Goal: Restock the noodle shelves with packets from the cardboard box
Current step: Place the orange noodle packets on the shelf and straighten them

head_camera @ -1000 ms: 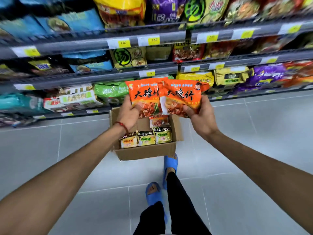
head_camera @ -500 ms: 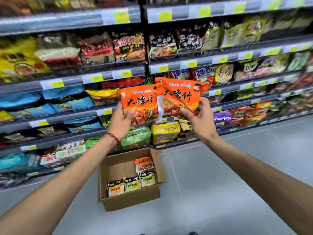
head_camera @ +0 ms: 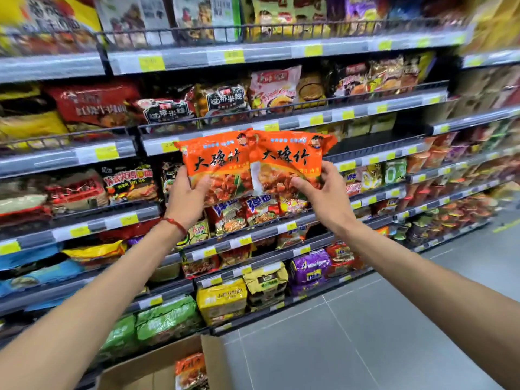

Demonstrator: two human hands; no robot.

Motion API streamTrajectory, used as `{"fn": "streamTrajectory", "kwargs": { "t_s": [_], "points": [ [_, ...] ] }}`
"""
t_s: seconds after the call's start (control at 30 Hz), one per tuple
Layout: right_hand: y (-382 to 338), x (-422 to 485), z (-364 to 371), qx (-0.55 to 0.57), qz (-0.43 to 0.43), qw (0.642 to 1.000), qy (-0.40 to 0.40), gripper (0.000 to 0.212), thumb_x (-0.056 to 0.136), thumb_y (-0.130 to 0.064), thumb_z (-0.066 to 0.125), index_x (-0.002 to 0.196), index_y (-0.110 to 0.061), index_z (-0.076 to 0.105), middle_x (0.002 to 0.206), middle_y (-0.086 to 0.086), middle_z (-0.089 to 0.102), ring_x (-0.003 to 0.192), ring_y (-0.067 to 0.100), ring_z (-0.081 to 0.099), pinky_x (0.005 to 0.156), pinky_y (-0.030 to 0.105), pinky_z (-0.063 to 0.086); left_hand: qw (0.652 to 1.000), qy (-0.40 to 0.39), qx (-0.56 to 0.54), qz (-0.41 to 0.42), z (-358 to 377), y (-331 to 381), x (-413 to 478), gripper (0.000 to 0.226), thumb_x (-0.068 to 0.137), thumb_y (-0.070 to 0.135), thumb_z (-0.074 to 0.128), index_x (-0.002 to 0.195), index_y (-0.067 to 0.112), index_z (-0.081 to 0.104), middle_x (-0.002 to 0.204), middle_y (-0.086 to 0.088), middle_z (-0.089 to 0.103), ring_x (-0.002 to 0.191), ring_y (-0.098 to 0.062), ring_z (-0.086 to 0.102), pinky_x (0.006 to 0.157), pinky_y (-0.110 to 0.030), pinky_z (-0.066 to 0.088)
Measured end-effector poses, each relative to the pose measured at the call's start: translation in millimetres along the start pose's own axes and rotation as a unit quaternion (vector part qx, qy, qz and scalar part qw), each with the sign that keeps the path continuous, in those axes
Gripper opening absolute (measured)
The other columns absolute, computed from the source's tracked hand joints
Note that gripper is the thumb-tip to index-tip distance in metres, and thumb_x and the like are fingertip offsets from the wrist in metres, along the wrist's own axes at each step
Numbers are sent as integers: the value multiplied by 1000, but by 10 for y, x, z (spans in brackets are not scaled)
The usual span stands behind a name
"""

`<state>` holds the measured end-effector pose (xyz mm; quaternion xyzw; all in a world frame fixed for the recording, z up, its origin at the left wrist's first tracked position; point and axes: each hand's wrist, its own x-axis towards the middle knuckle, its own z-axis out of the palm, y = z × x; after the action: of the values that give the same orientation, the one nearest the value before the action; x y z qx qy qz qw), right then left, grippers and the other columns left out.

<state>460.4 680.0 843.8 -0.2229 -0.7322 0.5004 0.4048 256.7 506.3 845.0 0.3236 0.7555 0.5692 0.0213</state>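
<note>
Orange film, two noodle packets, same print: black characters above a photo of the dish.

- Left packet (head_camera: 218, 164): held in the air in front of the shelves (head_camera: 281, 115), upright, print facing the camera. Its top edge is level with the rail of the third shelf from the top.
- Right packet (head_camera: 288, 161): same height, just beside the left one. Inner edges meet at the middle; cannot tell which lies on top.
- Left hand (head_camera: 187, 199): grips the lower left corner of the left packet, thumb on the front, fingers behind and hidden. A red cord (head_camera: 175, 224) is round that wrist.
- Right hand (head_camera: 325, 198): grips the lower right part of the right packet, thumb on the front, fingers curled round the right edge.
- Neither packet touches a shelf or the stock behind it, as far as the view shows.
- Box (head_camera: 152, 371): brown cardboard, at the bottom edge of the view, on the floor at the foot of the shelves. Right flap stands up. A third orange packet (head_camera: 191, 371) stands inside against the right wall; the rest of the inside is cut off.
- Shelves: grey rails with yellow price tags (head_camera: 152, 62) and wire front guards, rows of mixed packets in red, yellow, green, purple and blue. Outer parts blurred; labels there not readable.
- Floor (head_camera: 380, 333): grey tiles, to the right of the box.
</note>
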Motion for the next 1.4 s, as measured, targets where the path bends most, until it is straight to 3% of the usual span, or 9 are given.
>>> {"fn": "streamTrajectory", "kwargs": {
  "t_s": [0.13, 0.43, 0.53, 0.67, 0.8, 0.97, 1.13, 1.3, 1.4],
  "points": [
    [-20, 461, -437, -12, -22, 999, 22, 38, 92, -26, 70, 123, -17, 51, 110, -7, 64, 98, 1, 63, 86, 20, 53, 999, -3, -34, 20, 435, 422, 356, 41, 102, 24, 52, 142, 22, 44, 131, 8, 56, 120, -14, 52, 106, -39, 40],
    [107, 1775, -1277, -40, -76, 994, 64, 30, 95, -33, 66, 119, -18, 55, 108, -2, 67, 100, 14, 65, 91, 38, 55, 993, 16, -102, 58, 1447, 1105, 1504, 43, 97, 27, 57, 139, 22, 48, 132, 2, 62, 121, -19, 58, 107, -48, 44],
    [178, 2277, -1563, -44, -77, 994, 69, 37, 95, -36, 65, 125, -17, 53, 112, -4, 67, 103, 10, 64, 93, 36, 53, 990, 26, -121, 68, 1833, 1337, 1879, 41, 97, 25, 58, 137, 21, 51, 127, 2, 64, 118, -19, 59, 105, -41, 45],
    [285, 2932, -1947, -54, -91, 991, 85, 44, 88, -48, 65, 124, -25, 55, 116, -4, 67, 108, 15, 64, 98, 47, 52, 986, 44, -129, 93, 2318, 1656, 2299, 35, 98, 18, 57, 133, 15, 55, 123, -1, 66, 110, -16, 59, 95, -20, 46],
    [405, 3430, -2306, -38, -99, 990, 93, 31, 95, -32, 64, 122, -20, 55, 114, 0, 66, 105, 16, 63, 97, 46, 52, 982, 55, -151, 98, 2744, 1880, 2631, 30, 96, 20, 57, 126, 18, 59, 115, -7, 68, 111, -29, 62, 99, -42, 49],
    [592, 3959, -2752, -4, -113, 990, 84, 24, 95, -34, 65, 113, -21, 55, 106, 2, 65, 97, 20, 63, 92, 45, 54, 979, 73, -146, 121, 3259, 2173, 2811, 37, 93, 27, 56, 130, 26, 55, 122, 4, 67, 115, -18, 62, 103, -47, 47],
    [718, 4473, -3244, 25, -135, 990, 37, 27, 94, -39, 64, 114, -22, 56, 110, 3, 66, 102, 22, 64, 94, 48, 53, 977, 124, -145, 98, 3755, 2403, 2957, 68, 84, 47, 59, 145, 22, 42, 141, 1, 56, 131, -21, 51, 110, -50, 40],
    [820, 4970, -3656, 61, -105, 992, -19, 20, 98, -32, 61, 111, -20, 53, 114, 6, 65, 103, 22, 65, 77, 30, 59, 973, 175, -123, 87, 4238, 2738, 3012, 51, 90, 33, 57, 138, 16, 49, 133, -1, 61, 124, -21, 56, 108, -48, 42],
    [878, 5289, -3818, 80, -91, 992, -28, 17, 97, -35, 62, 110, -27, 54, 115, 1, 66, 106, 19, 64, 93, 42, 55, 971, 205, -106, 66, 4409, 2854, 3087, 63, 88, 41, 57, 143, 13, 43, 140, -5, 55, 130, -24, 51, 111, -51, 39]
  ]
}}
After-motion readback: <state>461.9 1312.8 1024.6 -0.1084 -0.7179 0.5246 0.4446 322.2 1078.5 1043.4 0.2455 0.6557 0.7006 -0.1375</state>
